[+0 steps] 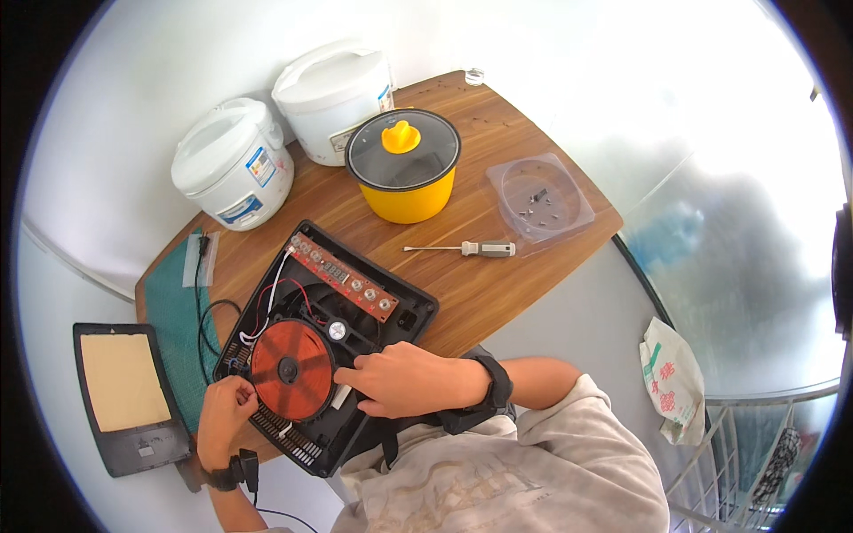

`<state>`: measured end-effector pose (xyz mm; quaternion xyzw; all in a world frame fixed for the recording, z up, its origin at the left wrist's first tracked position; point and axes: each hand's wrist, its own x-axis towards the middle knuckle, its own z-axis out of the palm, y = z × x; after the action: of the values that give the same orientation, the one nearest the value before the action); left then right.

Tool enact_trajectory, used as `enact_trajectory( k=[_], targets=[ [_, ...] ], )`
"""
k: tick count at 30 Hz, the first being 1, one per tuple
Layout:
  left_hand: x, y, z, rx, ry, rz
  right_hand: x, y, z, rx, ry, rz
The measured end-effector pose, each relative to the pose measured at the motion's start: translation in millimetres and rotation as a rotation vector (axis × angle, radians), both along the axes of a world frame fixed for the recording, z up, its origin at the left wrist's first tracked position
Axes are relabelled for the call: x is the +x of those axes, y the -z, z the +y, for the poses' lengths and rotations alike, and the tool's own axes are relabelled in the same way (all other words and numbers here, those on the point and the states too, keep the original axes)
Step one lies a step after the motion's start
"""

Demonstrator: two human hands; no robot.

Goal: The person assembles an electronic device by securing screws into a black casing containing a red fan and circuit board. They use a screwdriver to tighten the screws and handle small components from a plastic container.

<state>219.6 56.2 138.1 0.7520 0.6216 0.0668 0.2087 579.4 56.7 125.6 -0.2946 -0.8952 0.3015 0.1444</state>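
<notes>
An opened black induction cooker base [418, 298] lies at an angle at the table's near edge. Inside it are a round copper induction coil [289, 391] with a dark centre, a red control board [342, 275] and white, red and black wires. My left hand [229, 404] is closed at the coil's left edge; whatever its fingertips pinch is too small to make out. Across from it, my right hand [400, 380] has its thumb and forefinger closed at the coil's right rim, the other fingers curled. A white piece [340, 396] shows beside those fingers.
A dark panel with a beige sheet [129, 382] lies at left beside a green mat [173, 302] and black cord [200, 275]. Farther back stand two white rice cookers [235, 164] and a yellow lidded pot [409, 204]. A screwdriver [484, 249] lies near a clear tray [569, 191] with screws.
</notes>
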Motion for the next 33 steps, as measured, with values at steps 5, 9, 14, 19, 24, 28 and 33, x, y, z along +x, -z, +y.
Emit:
enact_trajectory(
  k=[5, 9, 14, 19, 24, 28, 33],
  targets=[
    [2, 0, 0, -0.031, -0.014, 0.052, 22, -1, 3, -0.051, 0.050, -0.001],
    [-3, 1, 3, -0.045, 0.008, 0.032, 45, 1, 2, -0.066, 0.148, 0.061],
    [-1, 3, -4, -0.029, -0.026, 0.063, 100, 3, 3, -0.033, 0.493, 0.180],
    [-4, 7, -4, -0.048, -0.045, 0.038, 177, 6, 9, 0.121, 1.147, -0.022],
    [-3, 9, -4, -0.033, -0.048, -0.009, 223, 34, 10, 0.159, 1.280, -0.186],
    [-5, 9, -4, -0.034, -0.043, -0.004, 219, 38, 6, 0.187, 1.270, -0.113],
    [-2, 9, -4, -0.029, -0.039, 0.001, 199, 38, -18, 0.141, 1.222, -0.028]
  ],
)
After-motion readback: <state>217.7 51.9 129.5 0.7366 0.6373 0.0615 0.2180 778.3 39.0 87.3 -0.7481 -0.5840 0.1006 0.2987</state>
